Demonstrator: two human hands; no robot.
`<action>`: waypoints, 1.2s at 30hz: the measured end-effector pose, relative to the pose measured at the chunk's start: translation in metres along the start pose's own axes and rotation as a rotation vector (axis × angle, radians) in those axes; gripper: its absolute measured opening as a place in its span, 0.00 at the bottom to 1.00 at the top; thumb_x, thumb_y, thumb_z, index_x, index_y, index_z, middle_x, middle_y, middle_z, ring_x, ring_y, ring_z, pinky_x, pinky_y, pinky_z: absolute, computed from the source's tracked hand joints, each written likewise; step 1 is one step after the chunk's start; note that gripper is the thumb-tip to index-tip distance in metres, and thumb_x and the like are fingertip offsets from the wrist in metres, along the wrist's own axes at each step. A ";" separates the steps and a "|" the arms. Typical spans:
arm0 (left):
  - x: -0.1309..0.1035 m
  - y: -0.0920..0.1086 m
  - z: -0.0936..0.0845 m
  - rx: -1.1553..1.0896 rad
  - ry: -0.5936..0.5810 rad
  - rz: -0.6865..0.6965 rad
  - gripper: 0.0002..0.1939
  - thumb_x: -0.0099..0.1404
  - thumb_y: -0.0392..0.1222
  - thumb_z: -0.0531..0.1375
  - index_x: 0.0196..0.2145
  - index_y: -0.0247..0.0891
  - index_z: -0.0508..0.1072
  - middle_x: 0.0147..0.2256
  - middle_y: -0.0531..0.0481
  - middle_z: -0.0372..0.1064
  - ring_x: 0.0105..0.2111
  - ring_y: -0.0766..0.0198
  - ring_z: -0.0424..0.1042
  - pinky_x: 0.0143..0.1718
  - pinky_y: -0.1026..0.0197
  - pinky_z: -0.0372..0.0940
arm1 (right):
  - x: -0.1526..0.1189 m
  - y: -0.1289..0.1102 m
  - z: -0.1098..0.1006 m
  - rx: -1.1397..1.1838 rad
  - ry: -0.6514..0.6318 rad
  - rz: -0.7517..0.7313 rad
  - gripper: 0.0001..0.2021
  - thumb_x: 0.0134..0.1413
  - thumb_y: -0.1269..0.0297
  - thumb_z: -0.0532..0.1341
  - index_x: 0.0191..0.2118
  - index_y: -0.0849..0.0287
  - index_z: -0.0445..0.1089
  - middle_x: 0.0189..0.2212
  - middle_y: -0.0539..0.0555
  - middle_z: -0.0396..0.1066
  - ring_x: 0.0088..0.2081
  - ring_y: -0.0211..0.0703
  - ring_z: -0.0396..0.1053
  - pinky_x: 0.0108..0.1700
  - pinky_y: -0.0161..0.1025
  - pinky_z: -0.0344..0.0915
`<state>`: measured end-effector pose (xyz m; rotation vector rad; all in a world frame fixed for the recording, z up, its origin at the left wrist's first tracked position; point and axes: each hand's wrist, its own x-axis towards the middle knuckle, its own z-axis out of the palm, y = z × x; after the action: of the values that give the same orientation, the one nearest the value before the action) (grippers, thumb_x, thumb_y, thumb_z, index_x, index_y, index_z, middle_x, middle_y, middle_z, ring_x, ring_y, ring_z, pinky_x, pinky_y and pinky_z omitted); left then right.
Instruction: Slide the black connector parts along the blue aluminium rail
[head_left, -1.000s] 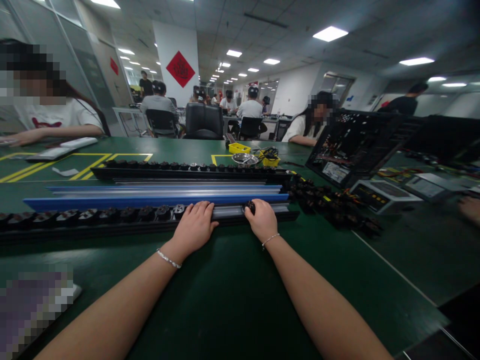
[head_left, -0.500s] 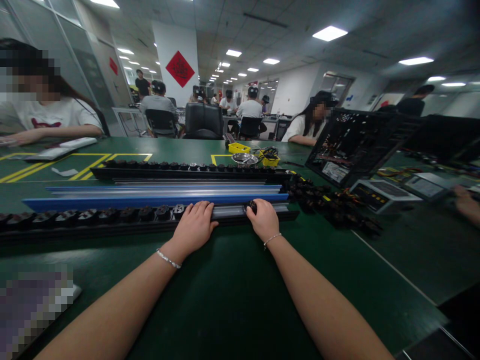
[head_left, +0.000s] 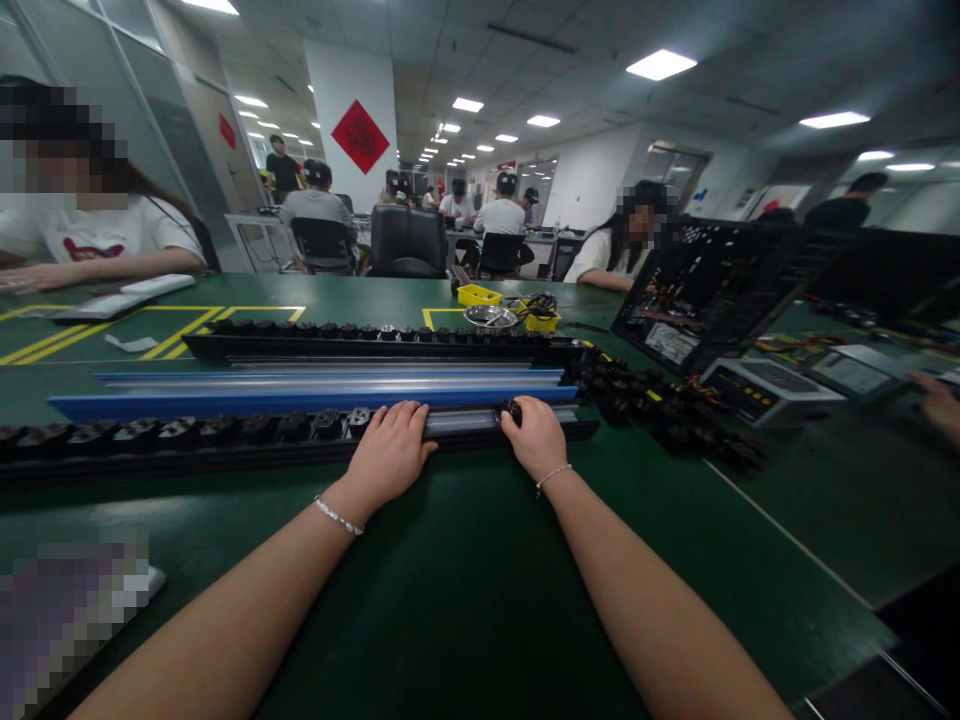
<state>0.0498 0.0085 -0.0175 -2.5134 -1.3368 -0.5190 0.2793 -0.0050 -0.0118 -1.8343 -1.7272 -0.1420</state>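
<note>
My left hand (head_left: 390, 450) rests over the near black rail (head_left: 225, 458), its fingers wrapped over the top edge. A row of round black parts (head_left: 292, 425) sits in the rail to the left of that hand. Farther right on the same rail, my right hand (head_left: 536, 436) pinches a small dark round part (head_left: 514, 411). Between the hands a pale grey channel of the rail shows. Just behind lies a long blue rail (head_left: 315, 402). Beyond it is another black rail (head_left: 375, 347) filled with round black parts.
A pile of black parts (head_left: 652, 400) lies right of the rails, beside metal boxes (head_left: 765, 388) and an open computer case (head_left: 675, 290). Yellow trays (head_left: 480, 296) and a metal dish (head_left: 490, 318) stand behind. People sit across the table; another person's hand (head_left: 941, 405) shows at right.
My right hand has slid slightly to the right along the near rail with the dark part in its fingers. My left hand has stayed in place.
</note>
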 end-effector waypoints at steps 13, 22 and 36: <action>0.000 0.000 0.000 0.025 -0.011 0.000 0.26 0.64 0.48 0.50 0.55 0.31 0.61 0.54 0.38 0.61 0.55 0.50 0.58 0.56 0.46 0.52 | 0.002 0.008 -0.002 -0.013 -0.015 0.019 0.15 0.53 0.61 0.53 0.42 0.64 0.69 0.42 0.59 0.70 0.45 0.47 0.64 0.48 0.40 0.58; 0.000 -0.002 0.002 -0.003 0.001 0.001 0.25 0.63 0.48 0.51 0.55 0.33 0.61 0.54 0.37 0.61 0.55 0.50 0.58 0.56 0.46 0.53 | 0.003 0.016 -0.003 -0.023 -0.027 0.018 0.15 0.53 0.61 0.53 0.42 0.63 0.69 0.42 0.59 0.70 0.45 0.46 0.64 0.48 0.40 0.58; 0.000 -0.001 0.001 0.018 -0.003 0.005 0.25 0.63 0.48 0.50 0.55 0.32 0.61 0.54 0.37 0.61 0.55 0.50 0.58 0.55 0.45 0.53 | 0.005 0.017 -0.007 -0.045 -0.049 0.028 0.13 0.53 0.61 0.53 0.40 0.62 0.69 0.40 0.58 0.70 0.44 0.45 0.64 0.47 0.39 0.57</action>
<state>0.0494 0.0097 -0.0187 -2.5033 -1.3305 -0.5006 0.2983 -0.0037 -0.0103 -1.9087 -1.7442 -0.1265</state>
